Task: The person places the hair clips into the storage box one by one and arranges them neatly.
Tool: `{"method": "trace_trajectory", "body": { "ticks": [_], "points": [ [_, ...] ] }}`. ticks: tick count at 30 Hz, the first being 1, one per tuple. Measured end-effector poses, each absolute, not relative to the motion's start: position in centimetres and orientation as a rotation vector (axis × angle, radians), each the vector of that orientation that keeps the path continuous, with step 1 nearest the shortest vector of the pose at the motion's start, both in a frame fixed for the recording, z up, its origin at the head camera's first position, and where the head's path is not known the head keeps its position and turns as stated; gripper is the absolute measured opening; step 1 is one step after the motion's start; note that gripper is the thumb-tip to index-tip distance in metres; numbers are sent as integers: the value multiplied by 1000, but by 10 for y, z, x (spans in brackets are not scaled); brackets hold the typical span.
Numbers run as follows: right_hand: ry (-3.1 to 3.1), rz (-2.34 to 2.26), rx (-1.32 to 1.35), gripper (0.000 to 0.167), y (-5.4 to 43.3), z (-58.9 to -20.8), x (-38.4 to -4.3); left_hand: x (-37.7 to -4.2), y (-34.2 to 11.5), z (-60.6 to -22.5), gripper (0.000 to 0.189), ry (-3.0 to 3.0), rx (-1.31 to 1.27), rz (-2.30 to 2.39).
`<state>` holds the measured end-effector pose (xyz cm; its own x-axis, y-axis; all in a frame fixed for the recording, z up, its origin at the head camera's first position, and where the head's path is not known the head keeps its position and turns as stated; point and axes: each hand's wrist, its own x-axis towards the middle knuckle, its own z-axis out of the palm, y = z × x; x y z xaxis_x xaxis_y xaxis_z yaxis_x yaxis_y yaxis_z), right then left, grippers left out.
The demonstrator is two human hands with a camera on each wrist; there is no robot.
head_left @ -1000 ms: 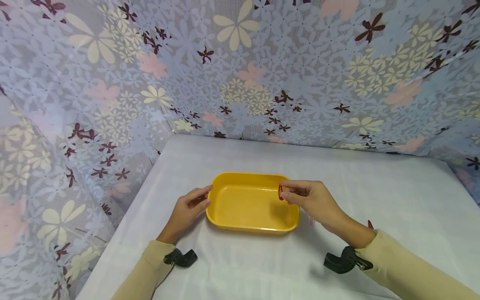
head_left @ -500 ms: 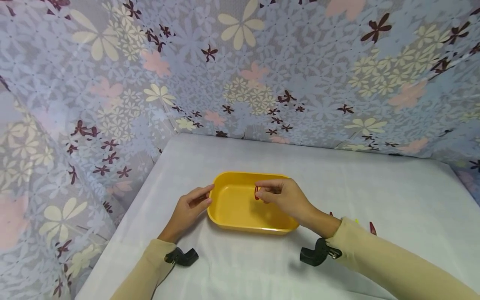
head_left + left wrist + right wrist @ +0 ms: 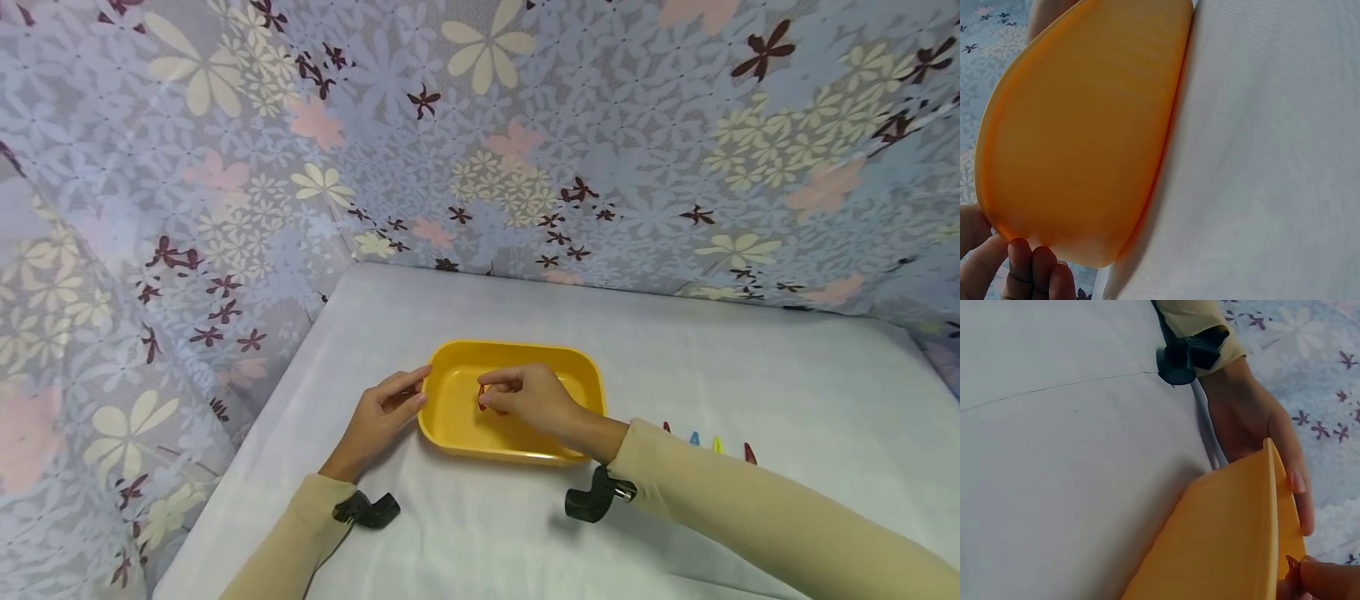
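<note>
A yellow plastic tub (image 3: pixel 453 421) stands on the white cloth. My left hand (image 3: pixel 375 425) holds its left end; in the left wrist view several fingertips (image 3: pixel 1019 253) press against the outer wall and others reach the rim. Over the tub, inside its rim, my right hand (image 3: pixel 536 404) pinches a small red hair clip (image 3: pixel 482 397) between thumb and fingers. The right wrist view shows this clip (image 3: pixel 1292 561) at the fingertips, beyond the tub's wall (image 3: pixel 1229 531). The tub's floor beneath the right hand is partly hidden.
Right of the tub, beyond the right sleeve, lie a red clip (image 3: pixel 666 427), a blue clip (image 3: pixel 694 437), a yellow clip (image 3: pixel 717 445) and a dark red clip (image 3: pixel 750 453), partly covered by the sleeve. Floral fabric (image 3: pixel 510 150) hangs behind the white surface (image 3: pixel 675 350).
My right hand has moved left with the red hair clip, from the tub's right end to left of its middle. More clips show beyond the sleeve. My left hand stays at the tub's end.
</note>
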<state>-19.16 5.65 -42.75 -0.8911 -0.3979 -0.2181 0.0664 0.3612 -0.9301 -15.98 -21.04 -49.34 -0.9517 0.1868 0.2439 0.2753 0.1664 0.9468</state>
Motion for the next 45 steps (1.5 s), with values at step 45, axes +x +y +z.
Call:
{"method": "trace_trajectory", "body": {
  "ticks": [45],
  "points": [
    [2580, -1168, -680, 16, 0, -465, -206, -160, -213, -496, 41, -2387, -445, -1911]
  ]
}}
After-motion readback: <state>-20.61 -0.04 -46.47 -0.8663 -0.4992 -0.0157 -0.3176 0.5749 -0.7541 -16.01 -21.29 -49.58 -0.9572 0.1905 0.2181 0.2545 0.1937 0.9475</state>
